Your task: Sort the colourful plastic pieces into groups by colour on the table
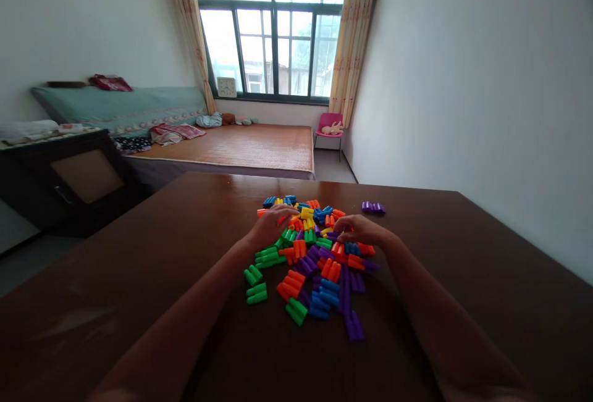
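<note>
A pile of plastic building blocks shaped like joined tubes lies on the brown table (152, 247), in green, orange, yellow, blue and purple. My left hand (271, 224) reaches over the pile's left side, fingers stretched out above orange and yellow blocks (306, 212); its fingertips are partly lost among the pieces. On the right side, my right hand (361, 229) has curved fingers with a gap between thumb and forefinger, close to a purple block (333, 236). Nearer to me lie green blocks (296, 311), blue blocks (325, 299) and a joined purple strip (345, 291).
One purple piece (373, 207) lies apart at the far right of the pile. Beyond the table's far edge stand a bed (259, 142) and a pink chair (330, 124). A dark cabinet (83, 173) is at the left, a white wall (472, 81) at the right.
</note>
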`<state>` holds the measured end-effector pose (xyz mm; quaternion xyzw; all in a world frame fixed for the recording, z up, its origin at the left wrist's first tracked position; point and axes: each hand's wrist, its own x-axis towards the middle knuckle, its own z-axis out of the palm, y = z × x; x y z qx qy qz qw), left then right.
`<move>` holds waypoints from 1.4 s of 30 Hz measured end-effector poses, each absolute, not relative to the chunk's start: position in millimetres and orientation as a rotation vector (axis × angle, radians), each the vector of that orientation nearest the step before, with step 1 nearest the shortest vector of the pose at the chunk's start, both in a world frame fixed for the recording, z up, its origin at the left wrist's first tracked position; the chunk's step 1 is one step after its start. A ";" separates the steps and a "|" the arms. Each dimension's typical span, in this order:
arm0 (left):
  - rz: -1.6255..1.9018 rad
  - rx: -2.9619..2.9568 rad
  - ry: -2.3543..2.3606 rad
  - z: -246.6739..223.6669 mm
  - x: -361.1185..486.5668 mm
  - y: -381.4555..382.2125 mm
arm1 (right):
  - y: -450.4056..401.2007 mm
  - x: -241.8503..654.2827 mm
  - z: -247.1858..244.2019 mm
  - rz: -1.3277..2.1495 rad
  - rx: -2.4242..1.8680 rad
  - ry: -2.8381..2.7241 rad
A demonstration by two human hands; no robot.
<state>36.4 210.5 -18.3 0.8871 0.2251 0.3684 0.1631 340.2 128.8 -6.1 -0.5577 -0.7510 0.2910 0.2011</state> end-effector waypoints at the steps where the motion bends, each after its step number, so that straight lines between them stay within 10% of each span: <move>1: 0.980 2.551 0.584 -17.6 46.1 203.5 | 128.3 339.8 -5.5 0.852 -1.532 -2.076; 9: 0.400 2.781 0.543 -12.8 96.6 191.8 | 125.2 358.7 -9.1 1.263 -1.371 -1.706; 21: 0.121 2.840 0.768 7.6 67.4 129.0 | 111.8 323.5 25.0 0.818 -1.412 -2.160; 42: 0.955 1.876 0.784 -25.3 18.2 124.5 | 91.7 213.9 4.7 0.143 -1.791 -2.556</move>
